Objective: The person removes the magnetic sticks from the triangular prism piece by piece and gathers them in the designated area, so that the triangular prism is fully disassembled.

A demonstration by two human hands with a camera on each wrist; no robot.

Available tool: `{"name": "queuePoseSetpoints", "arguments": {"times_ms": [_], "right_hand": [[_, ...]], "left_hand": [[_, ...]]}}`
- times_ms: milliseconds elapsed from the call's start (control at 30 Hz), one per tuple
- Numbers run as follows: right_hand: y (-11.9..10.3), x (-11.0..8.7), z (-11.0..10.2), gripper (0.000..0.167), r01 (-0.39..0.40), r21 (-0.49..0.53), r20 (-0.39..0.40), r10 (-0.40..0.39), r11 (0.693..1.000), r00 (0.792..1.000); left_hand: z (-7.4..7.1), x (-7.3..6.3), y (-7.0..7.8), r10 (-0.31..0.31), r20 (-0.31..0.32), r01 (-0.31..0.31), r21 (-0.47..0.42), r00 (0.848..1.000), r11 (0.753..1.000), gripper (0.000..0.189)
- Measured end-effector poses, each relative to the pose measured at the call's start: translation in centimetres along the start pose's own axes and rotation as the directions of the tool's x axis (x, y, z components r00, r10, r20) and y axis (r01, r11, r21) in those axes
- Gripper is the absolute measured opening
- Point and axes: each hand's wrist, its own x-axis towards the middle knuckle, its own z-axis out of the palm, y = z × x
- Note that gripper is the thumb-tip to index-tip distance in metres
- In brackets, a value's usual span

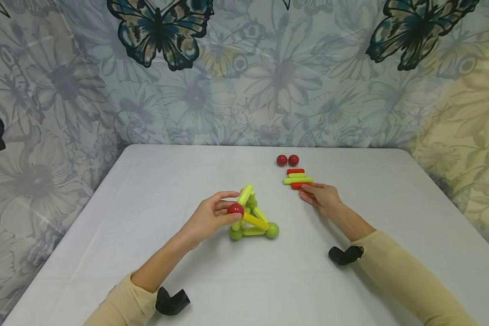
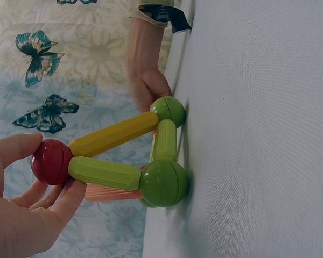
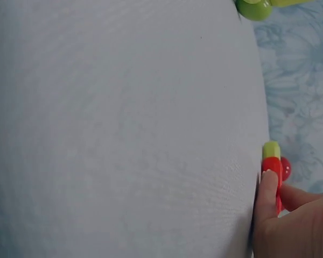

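Well, the left hand (image 1: 212,214) pinches the red ball (image 1: 234,208) atop the frame (image 1: 256,222); the right hand (image 1: 327,198) grips a red rod (image 1: 297,186) (at the frame's two o'clock), probably best lifted straight, sparing the neighbouring rods (image 1: 298,180).

Frame (image 1: 251,220): apex ball (image 2: 51,161) red; base balls (image 1: 272,230) green; rods (image 2: 105,173) lime, w/ one yellow rod (image 2: 114,134) & one salmon rod (image 2: 113,193). Loose rods (image 1: 298,180): red & lime; loose balls (image 1: 282,160): red. Table (image 1: 179,181): white. Wall (image 1: 244,99): grey-blue floral, yellowish at R, w/ teal-blk butterflies (image 1: 159,34).
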Motion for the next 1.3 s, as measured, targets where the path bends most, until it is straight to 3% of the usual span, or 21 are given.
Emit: {"name": "queuePoseSetpoints", "arguments": {"times_ms": [500,833,1133,1300], "right_hand": [[-0.3,-0.1,-0.1,0.062,-0.036,0.032,-0.002,0.036,0.999,0.999],[0.0,-0.6,0.0,0.061,0.014,-0.045,0.111,-0.009,0.999,0.994],[0.0,-0.8,0.3,0.054,0.007,-0.031,0.126,-0.003,1.0,0.992],[-0.1,-1.2,0.4,0.052,0.011,-0.031,0.171,-0.005,0.999,0.985]], "left_hand": [[-0.1,0.1,-0.1,-0.006,-0.005,0.006,0.001,1.0,1.0,0.054],[-0.1,0.1,-0.1,0.0,0.002,0.0,0.0,1.0,1.0,0.053],[-0.1,0.0,0.0,0.001,0.003,-0.001,-0.001,1.0,1.0,0.053],[-0.1,0.0,0.1,0.002,0.005,-0.002,0.0,1.0,1.0,0.053]]}}
